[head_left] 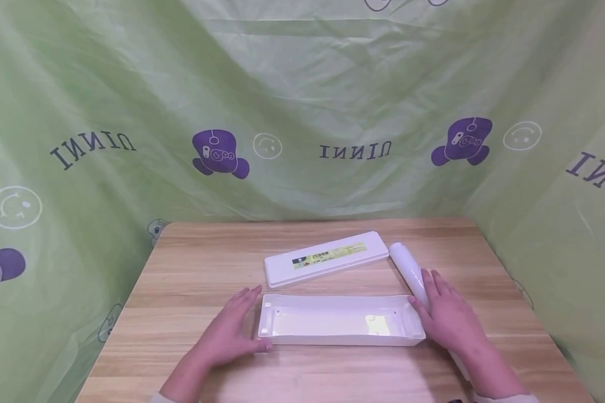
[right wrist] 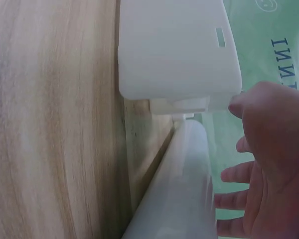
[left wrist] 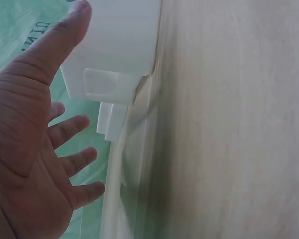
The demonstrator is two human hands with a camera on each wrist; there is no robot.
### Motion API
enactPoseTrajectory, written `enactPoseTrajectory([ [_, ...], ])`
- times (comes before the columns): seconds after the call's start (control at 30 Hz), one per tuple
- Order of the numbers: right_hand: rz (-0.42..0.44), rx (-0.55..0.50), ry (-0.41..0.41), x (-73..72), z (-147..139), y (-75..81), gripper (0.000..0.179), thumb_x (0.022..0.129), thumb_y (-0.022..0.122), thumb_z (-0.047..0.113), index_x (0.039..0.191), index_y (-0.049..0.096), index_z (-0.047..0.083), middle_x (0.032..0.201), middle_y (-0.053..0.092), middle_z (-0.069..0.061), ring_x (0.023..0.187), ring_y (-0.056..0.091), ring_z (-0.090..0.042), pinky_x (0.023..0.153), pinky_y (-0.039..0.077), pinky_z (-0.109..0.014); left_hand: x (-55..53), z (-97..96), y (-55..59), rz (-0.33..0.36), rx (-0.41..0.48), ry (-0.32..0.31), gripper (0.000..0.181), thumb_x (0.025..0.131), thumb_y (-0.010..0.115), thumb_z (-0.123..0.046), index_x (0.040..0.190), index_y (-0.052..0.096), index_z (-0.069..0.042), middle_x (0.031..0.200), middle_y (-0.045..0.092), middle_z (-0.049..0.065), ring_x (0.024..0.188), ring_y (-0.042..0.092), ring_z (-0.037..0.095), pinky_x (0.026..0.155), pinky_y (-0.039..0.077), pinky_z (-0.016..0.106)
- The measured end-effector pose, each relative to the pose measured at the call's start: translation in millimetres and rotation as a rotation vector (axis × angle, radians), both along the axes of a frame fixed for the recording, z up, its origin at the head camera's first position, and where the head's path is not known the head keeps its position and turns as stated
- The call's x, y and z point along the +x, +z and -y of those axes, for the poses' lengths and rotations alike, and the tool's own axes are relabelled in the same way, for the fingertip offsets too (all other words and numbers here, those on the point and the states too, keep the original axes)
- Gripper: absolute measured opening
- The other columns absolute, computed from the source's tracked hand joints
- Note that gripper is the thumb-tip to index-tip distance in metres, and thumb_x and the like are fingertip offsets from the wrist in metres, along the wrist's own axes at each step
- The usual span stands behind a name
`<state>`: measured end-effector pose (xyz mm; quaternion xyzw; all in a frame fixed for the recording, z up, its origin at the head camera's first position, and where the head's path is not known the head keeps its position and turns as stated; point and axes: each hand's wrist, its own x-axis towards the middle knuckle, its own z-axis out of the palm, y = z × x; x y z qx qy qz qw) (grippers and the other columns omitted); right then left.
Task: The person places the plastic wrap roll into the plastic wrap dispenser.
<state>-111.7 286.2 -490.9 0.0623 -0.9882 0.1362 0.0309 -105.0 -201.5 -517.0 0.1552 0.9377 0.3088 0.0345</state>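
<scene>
A long white plastic box (head_left: 333, 340), its top uncovered, lies crosswise before me in the head view. Beside its left end is my left hand (head_left: 227, 330), fingers spread and straight, thumb close to the near corner. In the left wrist view that hand (left wrist: 25, 149) holds nothing. At the box's other end, my right hand (head_left: 451, 319) has its thumb by the rim, while its fingers lie over a white roll of plastic film (head_left: 407, 266). The right wrist view shows these fingers (right wrist: 234, 200) extended beside the roll (right wrist: 177, 184), not wrapped around it; whether they touch it is unclear.
Behind the box, a white lid (head_left: 282, 271) with a yellow-green label lies slightly slanted, its right end close to the roll. All stand on a wood-grain table (head_left: 191, 274). A green printed curtain (head_left: 292, 84) surrounds the table's back and sides.
</scene>
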Motion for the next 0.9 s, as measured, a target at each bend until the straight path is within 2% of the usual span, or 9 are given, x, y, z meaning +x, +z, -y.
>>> enactPoseTrajectory([
  [0.27, 0.009, -0.036, -0.009, 0.8, -7, -3.1, 0.071, 0.110, 0.043, 0.041, 0.162, 0.022, -0.004, 0.158, 0.029, -0.039, 0.135, 0.037, -0.065, 0.106, 0.034, -0.077, 0.6, -1.9, -5.2, 0.038, 0.019, 0.003, 0.123, 0.061, 0.093, -0.063, 0.163, 0.036, -0.023, 0.163, 0.041, 0.008, 0.153, 0.029, 0.037, 0.119, 0.029, 0.065],
  [0.6, 0.043, -0.047, -0.012, -1.0, -15, -7.5, 0.077, 0.107, 0.053, 0.040, 0.161, 0.022, -0.006, 0.155, 0.032, -0.041, 0.129, 0.039, -0.068, 0.100, 0.038, -0.079, 0.2, -2.5, -7.8, 0.022, 0.043, 0.004, 0.117, 0.062, 0.093, -0.061, 0.159, 0.043, -0.023, 0.159, 0.046, 0.005, 0.150, 0.035, 0.032, 0.119, 0.032, 0.062],
  [0.9, 0.044, -0.039, -0.019, -4.7, -19, -12.0, 0.082, 0.102, 0.061, 0.037, 0.159, 0.025, -0.009, 0.150, 0.039, -0.040, 0.126, 0.045, -0.065, 0.094, 0.044, -0.077, -1.0, -2.7, -11.1, 0.033, 0.087, 0.015, 0.116, 0.060, 0.094, -0.062, 0.158, 0.044, -0.025, 0.156, 0.049, -0.002, 0.147, 0.040, 0.027, 0.120, 0.034, 0.057],
])
